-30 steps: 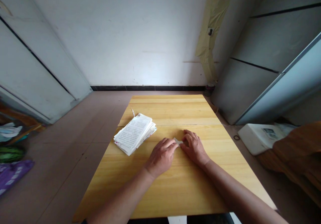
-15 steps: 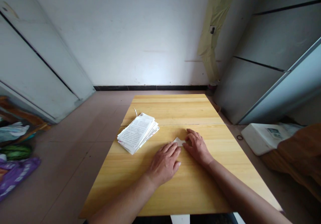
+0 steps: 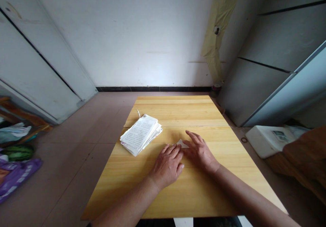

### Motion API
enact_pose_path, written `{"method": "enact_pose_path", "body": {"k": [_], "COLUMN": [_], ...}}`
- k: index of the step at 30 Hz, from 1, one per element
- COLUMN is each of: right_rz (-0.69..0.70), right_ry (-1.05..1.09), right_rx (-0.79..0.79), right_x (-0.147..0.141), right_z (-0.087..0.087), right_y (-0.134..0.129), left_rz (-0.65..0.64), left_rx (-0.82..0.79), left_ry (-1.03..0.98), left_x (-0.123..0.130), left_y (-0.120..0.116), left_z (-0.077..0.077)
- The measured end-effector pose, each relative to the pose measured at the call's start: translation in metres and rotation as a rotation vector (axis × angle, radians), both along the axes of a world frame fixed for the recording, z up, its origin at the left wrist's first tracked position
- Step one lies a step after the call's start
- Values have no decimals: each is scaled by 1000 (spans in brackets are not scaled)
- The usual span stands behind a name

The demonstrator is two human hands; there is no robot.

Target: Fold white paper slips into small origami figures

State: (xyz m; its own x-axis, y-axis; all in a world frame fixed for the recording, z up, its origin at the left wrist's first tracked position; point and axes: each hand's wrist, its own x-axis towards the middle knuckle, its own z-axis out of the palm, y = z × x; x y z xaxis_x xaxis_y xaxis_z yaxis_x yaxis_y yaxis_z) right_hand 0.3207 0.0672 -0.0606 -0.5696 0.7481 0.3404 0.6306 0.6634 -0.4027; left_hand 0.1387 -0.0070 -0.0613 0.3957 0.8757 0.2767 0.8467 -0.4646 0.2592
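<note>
A small folded piece of white paper lies on the wooden table, partly covered by my hands. My left hand rests palm down with its fingers stretched flat over the paper's left part, the thumb a little apart. On the other side is my right hand, its thumb side touching the paper's right part close to my left fingertips. Its fingers are spread, the upper ones stretched past the paper. To the left lies a stack of printed paper sheets, apart from both hands.
A thin white scrap sits beyond the stack. Left of the table, on the floor, are a watermelon and a purple bag. On the right stand a white box and a grey cabinet. Behind is a white wall.
My right hand has slid left along the paper, nearer to my left fingertips, covering more of it. My left hand stays nearly where it was.
</note>
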Motion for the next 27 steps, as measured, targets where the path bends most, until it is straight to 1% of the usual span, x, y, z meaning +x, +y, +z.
{"method": "enact_pose_path", "body": {"k": [2, 3, 6, 10, 15, 19, 22, 27], "right_rz": [62, 68, 39, 10, -25, -57, -61, -18], "right_ry": [-81, -111, -178, -242, -263, -274, -278, -286], "right_rx": [22, 31, 62, 127, 188, 210, 228, 214], "right_x": [-2, -2, -3, 1, 14, 21, 18, 8], "right_z": [3, 3, 0, -4, -6, -8, -6, -3], "right_y": [-8, -12, -17, -16, -16, -18, -19, -22], "left_rz": [-2, -4, -4, -14, -29, -30, -28, -29], "left_rx": [7, 12, 20, 7, -34, -34, -32, -30], "left_ry": [3, 2, 2, 11, 19, 13, 13, 4], "left_x": [0, 0, -1, -4, -7, -7, -6, -5], "left_y": [0, 0, -1, -2, -3, -3, -4, -3], "left_z": [-1, -1, 0, 2, 2, 3, 4, 4]}}
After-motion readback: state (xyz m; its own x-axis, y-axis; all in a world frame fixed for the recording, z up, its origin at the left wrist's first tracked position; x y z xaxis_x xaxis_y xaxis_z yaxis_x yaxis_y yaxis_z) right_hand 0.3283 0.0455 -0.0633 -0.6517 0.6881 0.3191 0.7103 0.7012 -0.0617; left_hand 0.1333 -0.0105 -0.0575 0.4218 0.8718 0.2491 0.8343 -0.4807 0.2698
